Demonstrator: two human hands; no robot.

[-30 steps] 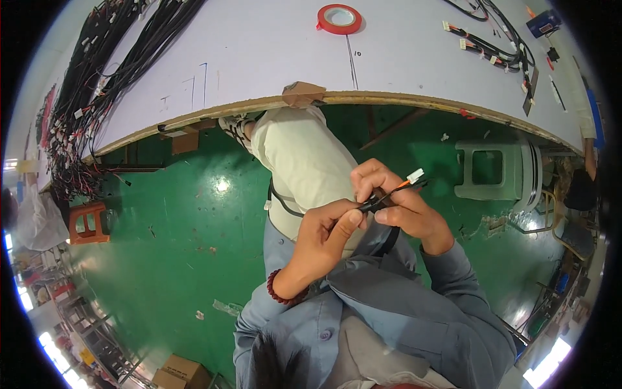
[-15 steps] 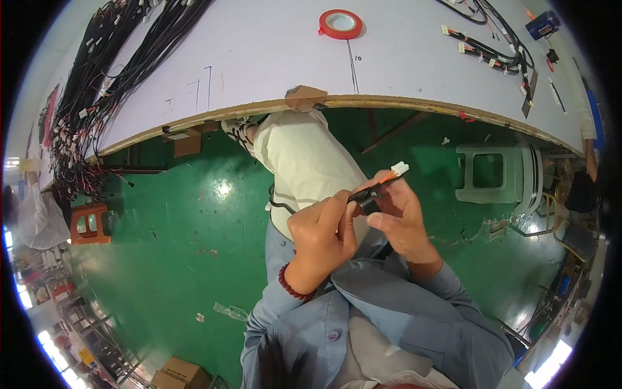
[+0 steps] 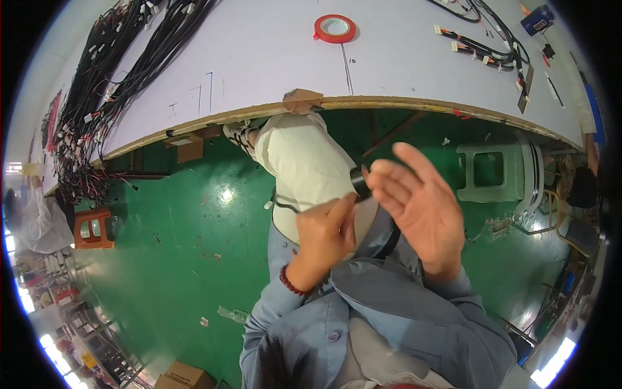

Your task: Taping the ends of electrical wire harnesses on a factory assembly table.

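Over my lap, my left hand (image 3: 324, 230) is closed in a pinch on a black wire harness (image 3: 285, 205), whose tail lies across the light trousers to the hand's left. A black band that looks like tape (image 3: 360, 183) stands just beyond the left fingertips. My right hand (image 3: 427, 214) is raised beside it, palm showing and fingers stretched out. Its fingertips are at the black tape's edge; whether they touch it I cannot tell. The harness's white connector end, seen earlier, is hidden now.
Ahead is a white worktable (image 3: 259, 65) with a red tape roll (image 3: 334, 28). Bundled black harnesses (image 3: 155, 58) hang over its left side; shorter harnesses (image 3: 483, 55) lie at the right. A pale stool (image 3: 495, 172) stands right, an orange-brown stool (image 3: 92, 228) left.
My right hand has opened and swung up and right, away from the harness. The left hand keeps its pinch nearly in place. The white connector has gone out of sight.
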